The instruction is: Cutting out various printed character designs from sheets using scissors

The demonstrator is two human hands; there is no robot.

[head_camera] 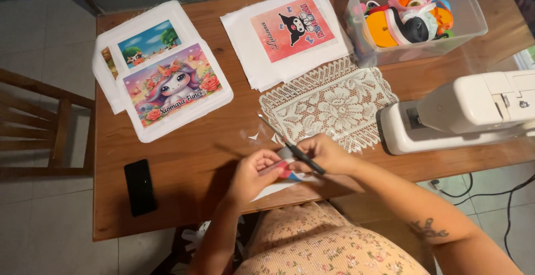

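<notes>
My left hand point(253, 174) pinches a small piece of printed white fabric point(278, 181) with pink and blue colouring, held just above the front edge of the wooden table point(184, 163). My right hand point(326, 153) grips a pair of dark-handled scissors point(290, 145), blades pointing up and to the left over the fabric piece. Both hands touch each other at the fabric. A few small white scraps point(255, 136) lie on the table just beyond the hands.
A white lace doily point(329, 105) lies past my hands. A white sewing machine point(468, 110) stands at right, a clear bin of ribbons point(415, 15) behind it. Printed fabric sheets point(167, 82) point(290, 32) lie at back. A black phone point(139, 187) lies left. Wooden chair point(39, 124) at far left.
</notes>
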